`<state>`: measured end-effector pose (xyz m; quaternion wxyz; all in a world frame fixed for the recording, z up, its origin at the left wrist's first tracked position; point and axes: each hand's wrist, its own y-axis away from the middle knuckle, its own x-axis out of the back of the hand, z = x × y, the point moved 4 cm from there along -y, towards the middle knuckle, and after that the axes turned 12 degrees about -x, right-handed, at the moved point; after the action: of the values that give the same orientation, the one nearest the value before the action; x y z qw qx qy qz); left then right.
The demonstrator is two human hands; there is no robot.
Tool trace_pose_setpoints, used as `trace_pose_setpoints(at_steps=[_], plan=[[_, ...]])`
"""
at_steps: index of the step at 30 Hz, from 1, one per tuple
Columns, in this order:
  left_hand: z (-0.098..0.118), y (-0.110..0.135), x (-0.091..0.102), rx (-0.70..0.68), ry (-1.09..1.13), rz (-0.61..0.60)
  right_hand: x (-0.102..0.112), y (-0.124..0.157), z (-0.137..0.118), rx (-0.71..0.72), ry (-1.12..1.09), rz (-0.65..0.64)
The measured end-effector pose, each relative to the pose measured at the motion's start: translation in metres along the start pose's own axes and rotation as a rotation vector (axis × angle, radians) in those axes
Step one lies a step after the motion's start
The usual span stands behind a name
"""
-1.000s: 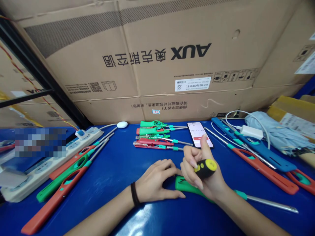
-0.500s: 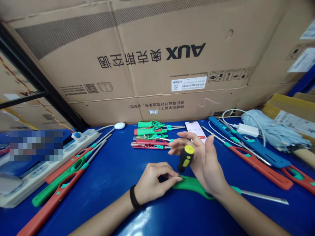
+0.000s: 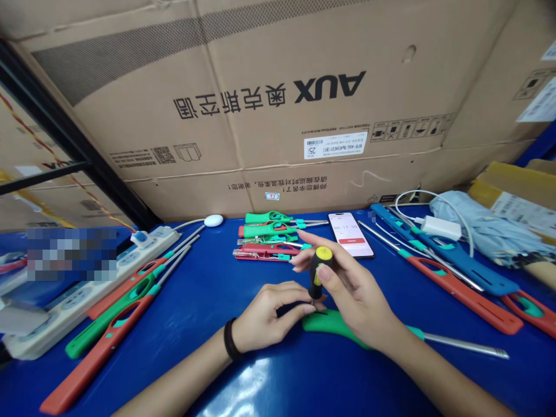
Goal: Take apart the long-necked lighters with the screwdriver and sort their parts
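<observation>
Our right grip pinching a yellow-and-black screwdriver, its tip down at a green-handled gas lighter on the blue desk, our left grip curled beside it, any pinch hidden, a cardboard AUX carton behind, contents unseen

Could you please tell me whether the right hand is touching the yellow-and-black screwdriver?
Touching: the head view shows the right hand with its fingers closed around the handle of the yellow-and-black screwdriver.
</observation>
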<state>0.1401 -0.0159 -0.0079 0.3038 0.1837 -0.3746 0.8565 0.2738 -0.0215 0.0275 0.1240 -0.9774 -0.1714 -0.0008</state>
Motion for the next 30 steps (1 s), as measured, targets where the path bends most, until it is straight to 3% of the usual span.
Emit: trace_pose_setpoints(at_steps=[9,12,18,25,28,30], plan=[[-0.007,0.0,-0.001,0.161,0.125,0.196,-0.005,0.001,-0.002,0.01,0.001,-0.075],[-0.007,0.001,0.001,0.179,0.087,0.181,-0.004,0.002,-0.001,0.029,-0.006,-0.052],[0.001,-0.001,0.006,0.087,0.086,-0.016,-0.002,0.003,0.001,0.0,-0.025,-0.033],[-0.006,0.002,0.001,0.106,0.048,0.178,-0.004,0.002,0.0,0.011,0.037,-0.014],[-0.005,0.0,0.005,0.112,0.068,0.129,-0.005,0.002,0.001,-0.01,0.019,-0.013],[-0.002,-0.001,0.009,0.089,0.083,0.022,-0.005,0.002,0.001,-0.009,0.022,-0.026]])
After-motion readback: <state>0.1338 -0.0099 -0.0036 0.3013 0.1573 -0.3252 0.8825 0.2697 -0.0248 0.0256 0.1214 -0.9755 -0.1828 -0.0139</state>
